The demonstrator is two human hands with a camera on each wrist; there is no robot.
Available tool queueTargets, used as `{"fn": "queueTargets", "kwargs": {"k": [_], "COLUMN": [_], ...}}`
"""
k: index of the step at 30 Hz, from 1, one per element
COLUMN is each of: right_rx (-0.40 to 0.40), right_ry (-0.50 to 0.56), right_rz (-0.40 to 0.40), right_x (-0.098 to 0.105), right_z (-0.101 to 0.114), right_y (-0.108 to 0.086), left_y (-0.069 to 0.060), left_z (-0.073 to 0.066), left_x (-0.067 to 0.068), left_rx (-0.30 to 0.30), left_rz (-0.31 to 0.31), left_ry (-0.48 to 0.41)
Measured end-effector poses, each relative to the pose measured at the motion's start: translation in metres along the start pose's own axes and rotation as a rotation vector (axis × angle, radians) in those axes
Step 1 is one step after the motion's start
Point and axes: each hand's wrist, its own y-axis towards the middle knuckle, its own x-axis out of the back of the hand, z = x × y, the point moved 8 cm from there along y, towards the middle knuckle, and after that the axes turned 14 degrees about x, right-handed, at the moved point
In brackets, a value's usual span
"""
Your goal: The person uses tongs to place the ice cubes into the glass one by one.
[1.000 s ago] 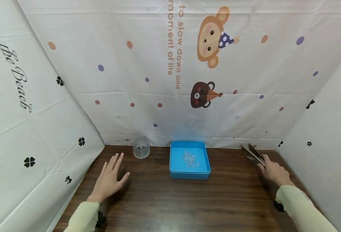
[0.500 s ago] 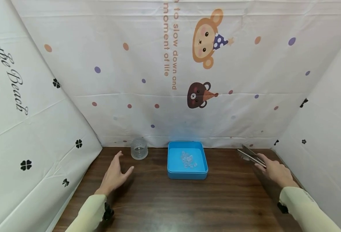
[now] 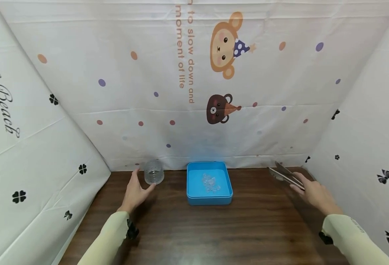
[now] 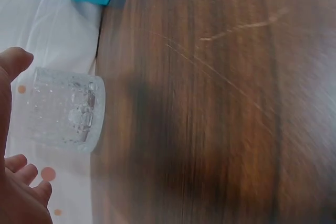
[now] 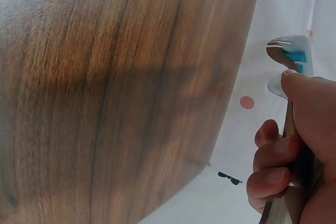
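A clear glass (image 3: pixel 154 172) stands at the back left of the table. My left hand (image 3: pixel 136 193) is beside it, thumb and fingers spread around its near side; in the left wrist view the glass (image 4: pixel 68 109) lies between thumb and fingers, with gaps showing. My right hand (image 3: pixel 317 194) grips metal tongs (image 3: pixel 286 176) at the right, their two arms apart; the right wrist view shows a fork-like end on the tongs (image 5: pixel 278 51). A blue square tray (image 3: pixel 209 200) sits between the hands, holding a small heap of clear pieces (image 3: pixel 210 183).
A dark wooden table (image 3: pixel 214 232) spans the front. White printed cloth (image 3: pixel 141 73) rises behind the table and along both sides. The tray stands near the back edge, to the right of the glass.
My left hand has moved right and forward to the glass, its fingers turning from spread flat to a thumb-and-finger gap. My right hand still holds the tongs. The head view has shifted slightly.
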Motion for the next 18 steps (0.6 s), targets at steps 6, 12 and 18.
{"fn": "queueTargets", "kwargs": {"k": [6, 12, 18], "right_rx": [0.031, 0.030, 0.018], "right_ry": [0.004, -0.013, -0.008], "right_rz": [-0.022, -0.035, -0.021], "right_x": [0.007, 0.012, 0.014], "right_z": [0.009, 0.012, 0.015], "right_y": [-0.006, -0.014, -0.018], "left_y": [0.007, 0.019, 0.032], "left_z": [0.009, 0.006, 0.003], "left_x": [-0.007, -0.017, -0.025], "left_rx": [0.074, 0.086, 0.113], "left_rz": [0.007, 0.020, 0.025], "left_ry": [-0.010, -0.034, -0.065]}}
